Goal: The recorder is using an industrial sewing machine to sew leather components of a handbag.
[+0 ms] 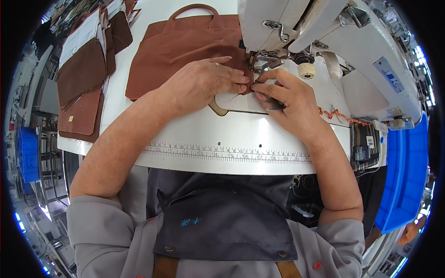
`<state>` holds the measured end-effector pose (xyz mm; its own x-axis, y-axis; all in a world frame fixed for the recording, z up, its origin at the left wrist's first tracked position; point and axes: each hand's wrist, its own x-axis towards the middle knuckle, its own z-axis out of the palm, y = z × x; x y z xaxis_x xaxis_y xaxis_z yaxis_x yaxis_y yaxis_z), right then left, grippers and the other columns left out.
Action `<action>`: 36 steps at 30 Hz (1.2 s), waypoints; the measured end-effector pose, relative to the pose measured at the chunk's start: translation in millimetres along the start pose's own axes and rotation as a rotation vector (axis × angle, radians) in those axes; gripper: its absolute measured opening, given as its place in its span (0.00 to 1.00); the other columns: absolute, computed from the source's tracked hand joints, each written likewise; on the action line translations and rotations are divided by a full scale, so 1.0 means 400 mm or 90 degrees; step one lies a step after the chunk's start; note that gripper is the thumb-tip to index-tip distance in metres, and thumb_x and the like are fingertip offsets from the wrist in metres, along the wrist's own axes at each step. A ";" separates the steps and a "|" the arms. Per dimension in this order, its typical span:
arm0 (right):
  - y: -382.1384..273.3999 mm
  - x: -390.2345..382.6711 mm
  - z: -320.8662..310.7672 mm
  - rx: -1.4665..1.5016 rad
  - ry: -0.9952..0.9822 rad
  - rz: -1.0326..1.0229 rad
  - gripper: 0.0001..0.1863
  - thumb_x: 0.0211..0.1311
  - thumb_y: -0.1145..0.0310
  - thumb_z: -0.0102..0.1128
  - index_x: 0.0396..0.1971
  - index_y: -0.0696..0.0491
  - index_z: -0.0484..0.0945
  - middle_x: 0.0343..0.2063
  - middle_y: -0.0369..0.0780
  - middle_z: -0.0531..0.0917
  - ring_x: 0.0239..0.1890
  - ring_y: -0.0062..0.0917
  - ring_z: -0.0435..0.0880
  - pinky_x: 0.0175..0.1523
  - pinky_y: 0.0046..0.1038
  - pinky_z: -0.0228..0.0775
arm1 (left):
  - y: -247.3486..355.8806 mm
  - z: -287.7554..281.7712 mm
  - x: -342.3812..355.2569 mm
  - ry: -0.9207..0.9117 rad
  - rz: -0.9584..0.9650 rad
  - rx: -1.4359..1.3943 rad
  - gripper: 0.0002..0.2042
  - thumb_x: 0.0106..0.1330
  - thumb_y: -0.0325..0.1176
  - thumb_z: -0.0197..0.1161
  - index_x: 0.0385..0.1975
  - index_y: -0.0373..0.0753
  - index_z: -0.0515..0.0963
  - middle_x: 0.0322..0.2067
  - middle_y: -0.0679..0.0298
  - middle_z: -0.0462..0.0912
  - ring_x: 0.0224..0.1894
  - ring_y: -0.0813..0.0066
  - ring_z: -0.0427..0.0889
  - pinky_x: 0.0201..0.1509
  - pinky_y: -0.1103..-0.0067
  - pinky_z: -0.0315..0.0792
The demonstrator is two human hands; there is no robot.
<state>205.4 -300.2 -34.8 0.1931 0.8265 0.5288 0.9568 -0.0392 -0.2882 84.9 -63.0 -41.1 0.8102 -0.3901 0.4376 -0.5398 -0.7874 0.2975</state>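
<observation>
a ruler scale point(229, 155) with black numbers runs along the front of my white table point(185, 132); blue characters point(190, 222) mark my dark apron point(222, 238); a blue-and-white lettered label point(388, 75) sits on the sewing machine point(371, 51).

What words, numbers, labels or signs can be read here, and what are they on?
I won't copy wording, only say where it stands:
Blue badge on the white sewing machine: pale letters.
Ruler scale along the white tabletop: numbers.
Embroidery on the dark apron: small blue characters.
White label on the dark patterned item, right: too small to read.
</observation>
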 end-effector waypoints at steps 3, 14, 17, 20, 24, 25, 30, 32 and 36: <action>-0.003 -0.003 -0.003 -0.036 -0.065 0.084 0.16 0.57 0.69 0.71 0.47 0.47 0.87 0.47 0.36 0.85 0.40 0.35 0.86 0.43 0.38 0.80 | -0.024 0.000 0.018 0.016 -0.006 0.015 0.19 0.58 0.18 0.63 0.47 0.42 0.89 0.52 0.62 0.88 0.58 0.62 0.85 0.72 0.61 0.72; -0.009 -0.004 -0.004 -0.134 -0.112 0.137 0.27 0.55 0.65 0.72 0.58 0.45 0.82 0.42 0.40 0.83 0.40 0.38 0.85 0.43 0.40 0.79 | -0.060 0.014 0.048 0.067 -0.073 0.014 0.24 0.53 0.10 0.54 0.44 0.41 0.90 0.48 0.61 0.89 0.56 0.61 0.86 0.68 0.67 0.76; -0.007 -0.005 -0.006 -0.139 -0.124 0.139 0.27 0.55 0.65 0.72 0.58 0.45 0.82 0.41 0.41 0.84 0.40 0.38 0.85 0.43 0.40 0.80 | -0.063 0.016 0.047 0.062 -0.087 0.012 0.24 0.53 0.10 0.54 0.43 0.41 0.90 0.48 0.61 0.90 0.55 0.60 0.86 0.67 0.67 0.77; -0.006 -0.005 -0.006 -0.127 -0.117 0.134 0.27 0.55 0.65 0.72 0.58 0.45 0.82 0.40 0.41 0.84 0.40 0.38 0.85 0.43 0.40 0.80 | -0.064 0.019 0.046 0.069 -0.074 0.026 0.23 0.53 0.11 0.54 0.43 0.40 0.90 0.47 0.60 0.90 0.55 0.60 0.86 0.67 0.67 0.76; -0.009 -0.004 -0.005 -0.134 -0.098 0.126 0.27 0.54 0.65 0.73 0.57 0.45 0.82 0.40 0.41 0.83 0.41 0.38 0.85 0.44 0.40 0.80 | -0.059 0.017 0.048 0.071 -0.090 0.004 0.23 0.53 0.11 0.54 0.43 0.41 0.90 0.47 0.59 0.90 0.55 0.61 0.86 0.70 0.66 0.74; -0.009 -0.004 -0.005 -0.131 -0.100 0.128 0.27 0.54 0.65 0.73 0.57 0.45 0.82 0.40 0.41 0.83 0.41 0.38 0.85 0.44 0.39 0.80 | -0.057 0.016 0.048 0.064 -0.098 0.000 0.24 0.53 0.11 0.54 0.43 0.41 0.90 0.47 0.59 0.90 0.55 0.61 0.86 0.70 0.66 0.73; -0.009 -0.006 -0.008 -0.122 -0.120 0.151 0.27 0.53 0.65 0.73 0.57 0.45 0.82 0.41 0.40 0.83 0.42 0.37 0.85 0.45 0.38 0.80 | -0.037 0.018 0.045 0.045 -0.074 0.070 0.24 0.54 0.12 0.54 0.46 0.40 0.89 0.48 0.58 0.89 0.55 0.61 0.86 0.71 0.66 0.73; -0.006 -0.007 -0.006 -0.130 -0.114 0.131 0.27 0.54 0.66 0.73 0.57 0.44 0.82 0.42 0.40 0.82 0.42 0.37 0.85 0.44 0.38 0.80 | -0.027 0.016 0.044 0.035 -0.081 0.105 0.24 0.55 0.12 0.54 0.47 0.39 0.88 0.48 0.57 0.89 0.56 0.61 0.86 0.71 0.65 0.73; -0.002 -0.012 -0.004 -0.119 -0.084 0.106 0.23 0.59 0.67 0.69 0.57 0.45 0.82 0.41 0.37 0.79 0.37 0.34 0.84 0.41 0.36 0.77 | 0.035 0.020 0.046 -0.024 -0.114 0.174 0.23 0.59 0.18 0.51 0.53 0.33 0.84 0.53 0.51 0.86 0.58 0.57 0.84 0.71 0.64 0.72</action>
<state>204.1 -305.2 -35.7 0.3321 0.8658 0.3742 0.9403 -0.2725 -0.2039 94.2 -85.1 -35.8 0.8971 -0.2478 0.3658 -0.3115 -0.9419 0.1259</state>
